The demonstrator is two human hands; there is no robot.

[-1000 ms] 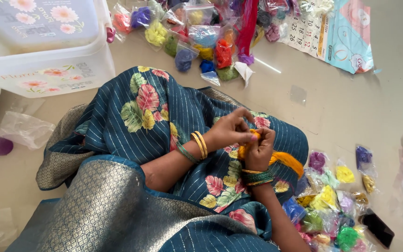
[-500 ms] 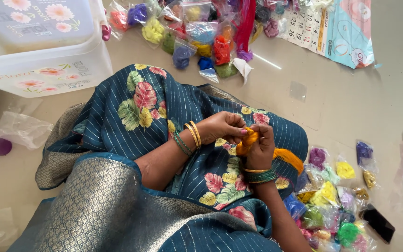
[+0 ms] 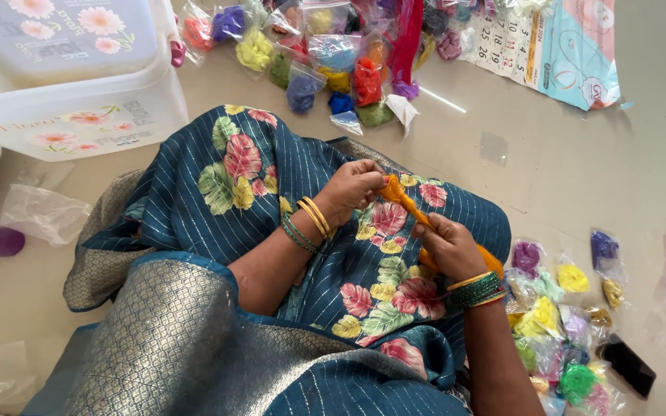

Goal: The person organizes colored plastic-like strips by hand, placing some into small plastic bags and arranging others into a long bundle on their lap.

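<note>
I sit on the floor in a blue flowered sari [image 3: 271, 192]. My left hand [image 3: 352, 189] pinches the upper end of a twisted orange strip of cloth [image 3: 404, 202]. My right hand [image 3: 450, 246] grips the same orange strip lower down, over my lap. The strip is stretched between the two hands, and more orange cloth shows under my right wrist. Both wrists wear bangles.
A white flowered plastic box [image 3: 63, 69] stands at top left. Small clear bags of coloured material [image 3: 333, 54] lie ahead, and several more bags [image 3: 556, 308] at my right. A calendar sheet [image 3: 549, 46] lies at top right. A dark phone [image 3: 630, 368] rests at lower right.
My hands have drawn apart, stretching the orange strip between them. The left hand moved up and left, the right hand stayed over my lap.
</note>
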